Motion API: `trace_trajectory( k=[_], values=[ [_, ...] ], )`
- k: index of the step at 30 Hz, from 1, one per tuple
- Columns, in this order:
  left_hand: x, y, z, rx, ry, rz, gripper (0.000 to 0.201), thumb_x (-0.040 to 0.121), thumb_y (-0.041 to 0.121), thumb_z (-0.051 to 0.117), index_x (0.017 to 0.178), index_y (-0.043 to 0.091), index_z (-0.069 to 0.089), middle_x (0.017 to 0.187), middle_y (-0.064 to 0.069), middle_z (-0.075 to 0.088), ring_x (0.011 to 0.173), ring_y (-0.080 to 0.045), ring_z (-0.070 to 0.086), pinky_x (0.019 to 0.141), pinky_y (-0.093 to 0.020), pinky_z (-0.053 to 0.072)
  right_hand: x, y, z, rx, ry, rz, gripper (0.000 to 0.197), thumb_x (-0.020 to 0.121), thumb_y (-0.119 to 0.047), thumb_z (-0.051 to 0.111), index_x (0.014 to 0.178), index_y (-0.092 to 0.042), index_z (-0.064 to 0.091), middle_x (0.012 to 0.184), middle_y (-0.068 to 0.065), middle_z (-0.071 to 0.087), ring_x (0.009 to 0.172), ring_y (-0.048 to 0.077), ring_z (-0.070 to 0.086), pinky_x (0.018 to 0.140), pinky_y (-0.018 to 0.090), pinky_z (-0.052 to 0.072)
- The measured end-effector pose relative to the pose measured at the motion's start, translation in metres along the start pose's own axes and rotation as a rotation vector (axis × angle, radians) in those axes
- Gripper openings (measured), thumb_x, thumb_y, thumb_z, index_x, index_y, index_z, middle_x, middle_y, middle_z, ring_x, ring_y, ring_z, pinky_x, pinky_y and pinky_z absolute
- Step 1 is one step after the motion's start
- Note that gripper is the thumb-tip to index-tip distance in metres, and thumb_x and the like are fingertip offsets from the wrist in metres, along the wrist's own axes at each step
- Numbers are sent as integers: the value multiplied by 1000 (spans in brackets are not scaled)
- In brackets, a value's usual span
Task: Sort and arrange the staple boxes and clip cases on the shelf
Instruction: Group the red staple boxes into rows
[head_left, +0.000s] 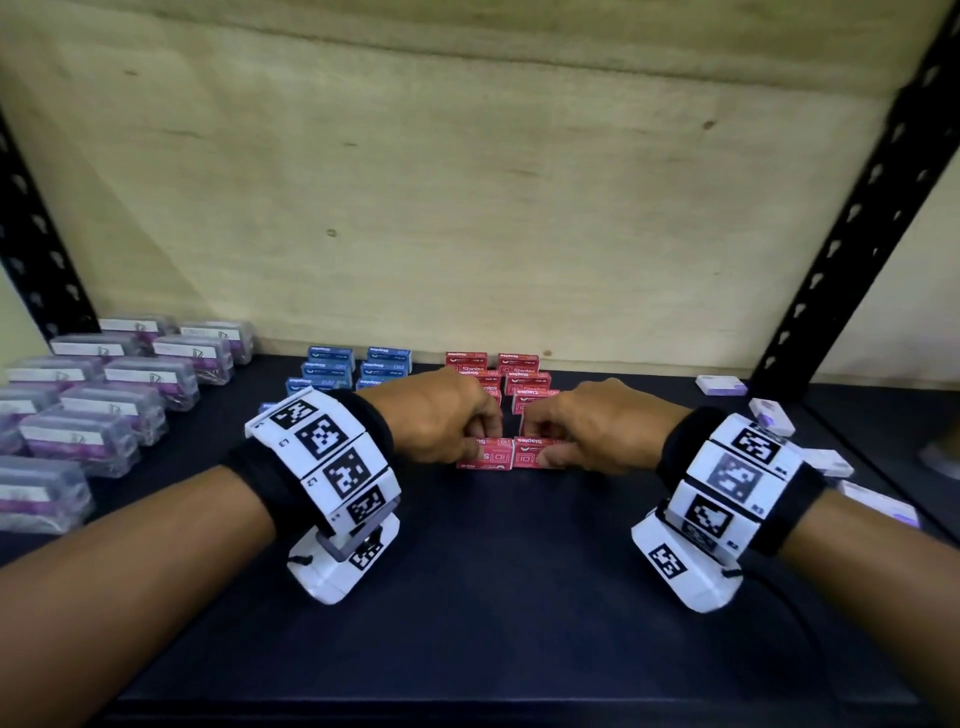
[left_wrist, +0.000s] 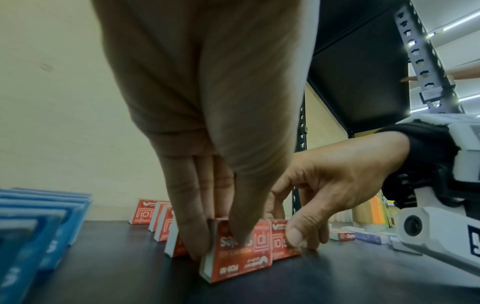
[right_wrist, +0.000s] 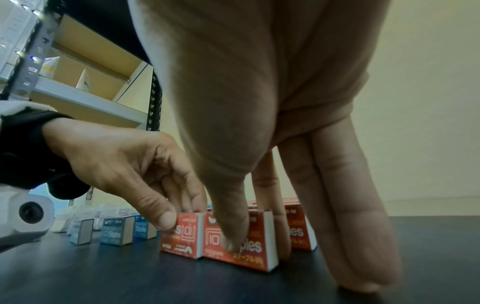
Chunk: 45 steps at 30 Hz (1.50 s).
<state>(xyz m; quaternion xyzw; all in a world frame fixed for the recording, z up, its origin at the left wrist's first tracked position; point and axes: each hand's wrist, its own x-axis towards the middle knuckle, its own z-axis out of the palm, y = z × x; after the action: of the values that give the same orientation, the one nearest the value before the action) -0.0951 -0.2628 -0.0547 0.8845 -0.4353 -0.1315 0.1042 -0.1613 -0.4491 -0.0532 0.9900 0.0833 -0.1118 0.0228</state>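
Observation:
Two red staple boxes stand side by side on the dark shelf (head_left: 493, 571), in front of two rows of more red boxes (head_left: 524, 382). My left hand (head_left: 485, 439) pinches the left red box (head_left: 480, 457), thumb on its front face and fingers behind it. My right hand (head_left: 540, 441) pinches the right red box (head_left: 532, 453) the same way. In the left wrist view the left hand (left_wrist: 218, 246) holds its box (left_wrist: 241, 259) upright on the shelf. In the right wrist view the right hand (right_wrist: 255, 250) holds the other box (right_wrist: 249, 255).
Blue staple boxes (head_left: 332, 370) stand in rows left of the red ones. Several clear clip cases (head_left: 114, 400) with purple labels fill the far left. White and purple boxes (head_left: 774, 415) lie scattered at the right by the black upright post (head_left: 841, 249). A pale wall backs the shelf.

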Motion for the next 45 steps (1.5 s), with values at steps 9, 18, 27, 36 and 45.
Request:
trace_trajectory(
  k=[9,18,27,36,45],
  values=[
    [2,-2,2,7,28,-34,24,89,24,69,113,23,66,98,11,69,87,-5,64,72,-14,47,-8,0,2,-3,8,5,13,93,-43,61,96,-35,51,90,-7,65,84,18,60,77,32,46],
    [1,6,2,37,2,-2,22,90,22,68,112,23,65,98,10,67,90,-7,63,82,-23,52,-5,-2,5,4,26,18,20,92,-45,61,108,-36,56,94,-7,63,85,20,59,83,39,52],
    [0,11,1,95,-14,19,30,91,22,65,121,25,62,103,9,67,91,-9,61,83,-23,50,-9,-3,5,9,39,29,21,93,-45,60,110,-33,57,93,-7,60,84,20,55,81,36,50],
    [-13,-5,-8,-61,94,-23,28,92,18,58,114,34,50,87,10,59,74,-9,58,66,-21,46,-13,5,3,-21,52,29,17,93,-46,60,93,-32,50,93,-6,66,86,20,61,76,31,45],
    [-20,-13,-5,-78,95,-58,22,95,25,60,115,35,57,89,9,57,69,-3,51,64,-17,40,-19,10,2,-8,36,84,26,92,-43,62,114,-29,58,104,-6,66,96,19,62,82,28,45]
  ],
)
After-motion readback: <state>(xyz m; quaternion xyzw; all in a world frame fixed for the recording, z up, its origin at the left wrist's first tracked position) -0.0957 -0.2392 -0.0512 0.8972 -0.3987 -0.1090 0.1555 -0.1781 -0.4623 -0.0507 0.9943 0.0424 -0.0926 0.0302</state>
